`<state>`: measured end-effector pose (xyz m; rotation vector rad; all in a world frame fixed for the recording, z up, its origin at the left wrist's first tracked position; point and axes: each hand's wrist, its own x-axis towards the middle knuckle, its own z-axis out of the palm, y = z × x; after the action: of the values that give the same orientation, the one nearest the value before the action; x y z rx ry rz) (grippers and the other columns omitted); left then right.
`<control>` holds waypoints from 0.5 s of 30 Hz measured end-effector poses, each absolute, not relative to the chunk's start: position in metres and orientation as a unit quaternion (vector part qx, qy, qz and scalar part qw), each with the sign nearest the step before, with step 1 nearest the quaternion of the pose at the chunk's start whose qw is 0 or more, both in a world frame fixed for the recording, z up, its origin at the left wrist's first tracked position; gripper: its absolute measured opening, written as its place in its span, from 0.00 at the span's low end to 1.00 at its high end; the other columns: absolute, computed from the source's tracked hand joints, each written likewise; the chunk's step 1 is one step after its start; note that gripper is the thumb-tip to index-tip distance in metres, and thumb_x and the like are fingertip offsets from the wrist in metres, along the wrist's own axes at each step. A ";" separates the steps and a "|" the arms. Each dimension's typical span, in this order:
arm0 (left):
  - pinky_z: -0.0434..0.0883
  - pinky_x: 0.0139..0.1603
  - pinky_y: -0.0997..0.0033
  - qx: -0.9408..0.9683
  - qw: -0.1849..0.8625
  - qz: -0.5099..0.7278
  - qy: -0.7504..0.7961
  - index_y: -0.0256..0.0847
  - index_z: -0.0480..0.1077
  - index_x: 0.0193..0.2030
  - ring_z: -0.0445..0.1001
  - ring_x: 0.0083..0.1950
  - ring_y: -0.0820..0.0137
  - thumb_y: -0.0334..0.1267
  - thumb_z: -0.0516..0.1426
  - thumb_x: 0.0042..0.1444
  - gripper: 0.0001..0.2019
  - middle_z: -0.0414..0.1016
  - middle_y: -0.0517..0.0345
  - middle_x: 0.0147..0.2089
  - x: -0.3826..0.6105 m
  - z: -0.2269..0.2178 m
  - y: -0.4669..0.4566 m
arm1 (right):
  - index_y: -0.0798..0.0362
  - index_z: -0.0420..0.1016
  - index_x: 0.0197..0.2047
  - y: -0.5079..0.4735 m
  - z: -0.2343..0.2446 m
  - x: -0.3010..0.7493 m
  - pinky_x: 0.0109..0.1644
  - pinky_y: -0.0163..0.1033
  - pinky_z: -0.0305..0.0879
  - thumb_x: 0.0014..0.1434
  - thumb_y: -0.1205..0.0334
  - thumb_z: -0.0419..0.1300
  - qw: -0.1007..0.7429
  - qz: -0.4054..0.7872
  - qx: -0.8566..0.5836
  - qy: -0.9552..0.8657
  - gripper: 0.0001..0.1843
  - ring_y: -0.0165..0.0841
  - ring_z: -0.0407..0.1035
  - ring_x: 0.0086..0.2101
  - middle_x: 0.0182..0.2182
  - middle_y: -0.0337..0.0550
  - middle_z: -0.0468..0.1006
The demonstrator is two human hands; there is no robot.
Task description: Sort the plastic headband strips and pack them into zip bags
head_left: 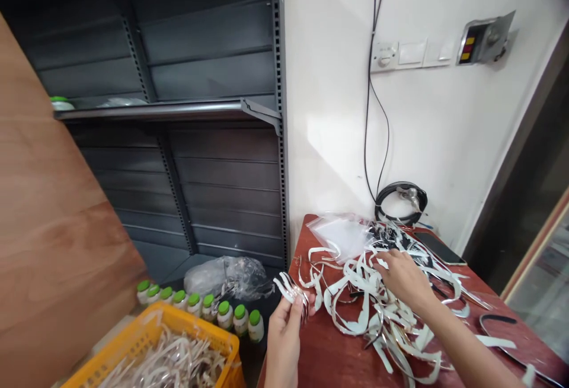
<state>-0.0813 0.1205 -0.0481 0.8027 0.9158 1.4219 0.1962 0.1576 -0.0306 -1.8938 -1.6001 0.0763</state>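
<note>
My left hand point(284, 340) pinches a small bunch of curved strips point(291, 293), white-backed with a metallic shine, and holds it just off the table edge. My right hand point(402, 278) rests in a tangled pile of similar strips point(355, 299) on a red tabletop point(320, 355). Its fingertips are down among the strips, and I cannot tell whether they grip any. More of these strips fill a yellow plastic crate point(178, 324) at the bottom left.
Several green-capped white bottles point(224, 315) stand in a row behind the crate, near a clear plastic bag point(231, 278). A plastic bag point(340, 237), a black phone point(439, 248) and a coiled black cable point(400, 201) lie at the table's back. Grey shelving and a wooden board stand left.
</note>
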 end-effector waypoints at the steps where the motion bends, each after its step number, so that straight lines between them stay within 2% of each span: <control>1: 0.70 0.43 0.68 0.346 0.593 0.611 0.394 0.34 0.75 0.42 0.75 0.39 0.64 0.47 0.63 0.46 0.21 0.79 0.47 0.37 -0.081 -0.048 0.120 | 0.50 0.78 0.30 0.162 -0.033 0.207 0.44 0.46 0.57 0.50 0.58 0.59 0.313 0.047 -0.733 -0.602 0.08 0.46 0.67 0.39 0.33 0.50 0.76; 4: 0.70 0.43 0.68 0.363 0.595 0.601 0.390 0.34 0.75 0.43 0.75 0.39 0.64 0.47 0.61 0.48 0.20 0.79 0.47 0.39 -0.082 -0.052 0.123 | 0.51 0.75 0.20 0.164 -0.040 0.225 0.33 0.40 0.57 0.49 0.57 0.58 0.311 0.103 -0.735 -0.594 0.11 0.39 0.68 0.27 0.22 0.45 0.75; 7: 0.70 0.43 0.69 0.382 0.593 0.591 0.392 0.35 0.75 0.43 0.75 0.39 0.64 0.48 0.61 0.48 0.20 0.79 0.48 0.39 -0.084 -0.057 0.127 | 0.52 0.77 0.26 0.157 -0.043 0.229 0.29 0.37 0.58 0.52 0.51 0.55 0.347 0.142 -0.723 -0.581 0.16 0.36 0.68 0.25 0.23 0.43 0.77; 9: 0.70 0.44 0.69 0.385 0.588 0.590 0.398 0.36 0.76 0.42 0.75 0.38 0.65 0.49 0.62 0.46 0.21 0.79 0.49 0.38 -0.086 -0.060 0.128 | 0.54 0.77 0.32 0.152 -0.045 0.231 0.28 0.36 0.59 0.52 0.47 0.56 0.423 0.195 -0.700 -0.541 0.19 0.35 0.68 0.26 0.26 0.44 0.77; 11: 0.70 0.44 0.68 0.381 0.592 0.590 0.397 0.37 0.76 0.42 0.75 0.37 0.65 0.49 0.63 0.45 0.21 0.79 0.50 0.37 -0.086 -0.062 0.128 | 0.56 0.77 0.36 0.148 -0.049 0.235 0.25 0.34 0.59 0.48 0.45 0.61 0.533 0.271 -0.652 -0.466 0.22 0.34 0.68 0.25 0.29 0.45 0.77; 13: 0.70 0.45 0.67 0.380 0.598 0.589 0.389 0.37 0.76 0.43 0.75 0.39 0.64 0.49 0.63 0.45 0.21 0.79 0.50 0.38 -0.087 -0.063 0.128 | 0.55 0.76 0.37 0.145 -0.052 0.240 0.23 0.33 0.57 0.41 0.48 0.68 0.629 0.330 -0.588 -0.387 0.23 0.33 0.67 0.26 0.30 0.45 0.77; 15: 0.69 0.47 0.67 0.383 0.596 0.592 0.385 0.38 0.75 0.45 0.75 0.42 0.64 0.48 0.62 0.46 0.21 0.79 0.50 0.39 -0.088 -0.062 0.127 | 0.53 0.76 0.37 0.141 -0.052 0.243 0.24 0.33 0.58 0.38 0.50 0.70 0.672 0.353 -0.547 -0.354 0.23 0.34 0.68 0.29 0.32 0.45 0.76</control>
<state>-0.0878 0.1270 -0.0624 0.8897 0.8935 1.3748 0.2427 0.1409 -0.0524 -1.2316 -0.7969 0.7957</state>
